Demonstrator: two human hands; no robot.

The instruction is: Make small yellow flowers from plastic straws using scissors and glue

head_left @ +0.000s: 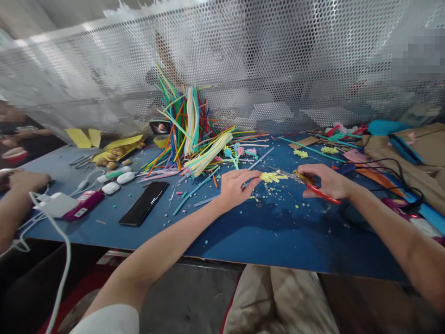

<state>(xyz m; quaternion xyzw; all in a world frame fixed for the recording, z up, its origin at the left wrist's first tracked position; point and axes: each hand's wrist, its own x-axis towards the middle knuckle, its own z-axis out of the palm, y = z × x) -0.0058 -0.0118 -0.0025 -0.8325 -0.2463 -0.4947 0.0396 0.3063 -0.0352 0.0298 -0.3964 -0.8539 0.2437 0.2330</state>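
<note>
Between thumb and fingers, my left hand (238,187) pinches one end of a yellow fuzzy leaf-like piece (273,176), apparently bent from pipe cleaner. My right hand (323,178) is wrapped round the handles of scissors (321,192) with red and yellow grips. The blades point left and meet the right side of the yellow piece; whether they are open cannot be made out. Small yellow and blue snippets lie on the blue table (229,236) below. Two similar yellow pieces, one nearer (301,153) and one farther right (329,150), rest beyond my right hand.
A big bundle of coloured pipe cleaners (191,125) stands at the back against a perforated metal screen (278,69). To the left lie a black phone (144,203), a white charger (59,204) and cables. Cardboard (399,144) and a power strip crowd the right. Another person's hand (28,178) is at far left.
</note>
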